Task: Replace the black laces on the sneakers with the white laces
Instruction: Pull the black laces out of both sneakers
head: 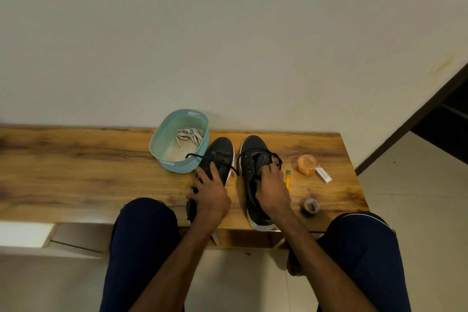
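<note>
Two black sneakers with white soles stand side by side on the wooden table (76, 159), toes pointing away from me. My left hand (210, 192) grips the left sneaker (220, 154) over its laced middle, and a black lace end trails left toward the basket. My right hand (272, 190) holds the right sneaker (253, 152) at its tongue, fingers curled into the black lace (274, 156), which lies loose over the upper eyelets. White laces (190, 135) lie bunched inside a light blue basket (162, 139) to the left of the sneakers.
To the right of the sneakers lie a yellow pencil (288, 180), an orange round container (306, 164), a small white box (323, 174) and a roll of tape (311, 205). My knees sit close under the table's front edge. A wall rises directly behind the table.
</note>
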Motion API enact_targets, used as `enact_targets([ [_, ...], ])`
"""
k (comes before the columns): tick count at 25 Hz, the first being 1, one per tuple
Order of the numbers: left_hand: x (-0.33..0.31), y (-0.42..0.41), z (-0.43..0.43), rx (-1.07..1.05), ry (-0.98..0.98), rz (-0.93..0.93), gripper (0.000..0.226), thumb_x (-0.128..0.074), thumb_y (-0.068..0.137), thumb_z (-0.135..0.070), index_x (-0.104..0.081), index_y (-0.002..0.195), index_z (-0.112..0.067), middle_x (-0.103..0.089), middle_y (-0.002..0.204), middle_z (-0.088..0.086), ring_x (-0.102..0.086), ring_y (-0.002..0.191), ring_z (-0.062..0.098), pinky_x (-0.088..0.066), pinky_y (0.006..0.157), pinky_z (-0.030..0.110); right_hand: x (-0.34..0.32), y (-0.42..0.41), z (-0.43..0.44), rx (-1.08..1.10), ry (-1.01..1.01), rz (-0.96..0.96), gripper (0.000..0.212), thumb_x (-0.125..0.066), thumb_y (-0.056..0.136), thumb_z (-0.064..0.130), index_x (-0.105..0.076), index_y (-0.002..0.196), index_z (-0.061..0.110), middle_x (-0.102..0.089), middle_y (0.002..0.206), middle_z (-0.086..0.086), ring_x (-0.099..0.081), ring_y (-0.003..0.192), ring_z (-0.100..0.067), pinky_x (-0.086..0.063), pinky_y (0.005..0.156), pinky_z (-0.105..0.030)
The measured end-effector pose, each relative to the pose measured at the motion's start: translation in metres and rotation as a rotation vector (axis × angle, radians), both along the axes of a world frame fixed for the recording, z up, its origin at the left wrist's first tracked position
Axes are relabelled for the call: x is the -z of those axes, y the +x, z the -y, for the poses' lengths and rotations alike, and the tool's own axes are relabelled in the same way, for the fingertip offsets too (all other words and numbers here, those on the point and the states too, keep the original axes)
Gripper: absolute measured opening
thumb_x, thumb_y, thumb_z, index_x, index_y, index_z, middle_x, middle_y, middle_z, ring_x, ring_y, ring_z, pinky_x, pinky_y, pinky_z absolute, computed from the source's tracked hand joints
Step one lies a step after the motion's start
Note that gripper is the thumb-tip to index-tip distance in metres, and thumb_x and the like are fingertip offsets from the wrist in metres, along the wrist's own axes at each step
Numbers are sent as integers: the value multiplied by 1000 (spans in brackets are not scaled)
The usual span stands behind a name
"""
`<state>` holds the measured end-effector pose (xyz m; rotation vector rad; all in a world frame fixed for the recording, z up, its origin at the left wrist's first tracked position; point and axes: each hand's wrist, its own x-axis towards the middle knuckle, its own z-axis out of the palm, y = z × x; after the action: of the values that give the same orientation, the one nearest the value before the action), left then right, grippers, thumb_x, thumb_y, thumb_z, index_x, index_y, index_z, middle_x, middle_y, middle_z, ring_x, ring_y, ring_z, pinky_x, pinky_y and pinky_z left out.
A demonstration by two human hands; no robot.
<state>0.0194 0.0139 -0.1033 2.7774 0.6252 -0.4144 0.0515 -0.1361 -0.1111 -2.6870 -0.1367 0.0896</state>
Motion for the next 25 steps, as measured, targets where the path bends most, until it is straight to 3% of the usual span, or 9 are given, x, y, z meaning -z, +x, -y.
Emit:
enact_targets([
  [2,4,3,7,38,37,21,94,-61,92,-28,8,156,-17,1,159,25,-20,142,43,-34,107,64,2,-4,-1,5,13,20,31,-57,95,14,-51,125,12,-45,136,-8,-47,117,-24,-48,95,-35],
  [6,0,11,9,70,36,52,88,-55,96,-38,5,156,-15,6,161,22,-12,146,41,-32,109,64,-1,0,6,118,267,71,14,-53,100,24,-58,111,16,-56,117,-2,-53,103,-17,-44,81,-25],
  [8,-8,8,13,123,50,177,82,-52,97,-42,-2,156,-14,8,162,19,-5,150,38,-24,113,64,-10,1,12,178,420,115,15,-53,101,24,-62,110,17,-59,111,0,-54,101,-15,-36,73,-14],
  [10,-19,-1,19,192,1,414,67,-52,98,-39,-19,152,-17,-10,160,15,-18,148,31,-30,113,55,-20,-1,17,149,449,161,21,-52,102,25,-65,115,17,-58,117,-1,-52,104,-11,-32,76,-8],
  [13,-30,-20,28,196,-378,568,45,-50,100,-37,-40,143,-25,-44,132,-1,-51,118,13,-49,89,28,-27,-15,24,8,320,205,24,-54,100,28,-67,118,20,-54,127,-3,-51,113,-16,-44,89,-25],
  [16,-32,-39,29,203,-555,539,40,-49,100,-40,-47,138,-29,-52,112,-9,-57,95,5,-52,77,26,-27,-39,26,-128,152,180,22,-56,98,30,-68,116,24,-53,132,-4,-50,120,-24,-47,95,-46],
  [20,-24,-58,24,239,-467,389,20,-57,97,-39,-66,110,-27,-59,105,-10,-59,89,7,-53,78,31,-29,-62,28,-143,137,147,25,-56,99,28,-66,122,25,-52,139,-3,-45,130,-23,-42,104,-50],
  [22,-24,-67,25,165,-691,380,16,-61,96,-35,-71,101,-24,-66,99,-9,-63,89,9,-53,77,30,-30,-70,29,-130,179,110,36,-56,99,26,-57,134,25,-50,144,-2,-43,134,-22,-41,108,-48],
  [25,-38,-82,28,-143,-1117,333,15,-61,97,-23,-74,102,-19,-70,90,-8,-56,75,8,-43,62,19,-32,-81,31,-18,275,54,52,-59,97,24,-42,146,23,-52,143,-2,-46,132,-21,-46,106,-45],
])
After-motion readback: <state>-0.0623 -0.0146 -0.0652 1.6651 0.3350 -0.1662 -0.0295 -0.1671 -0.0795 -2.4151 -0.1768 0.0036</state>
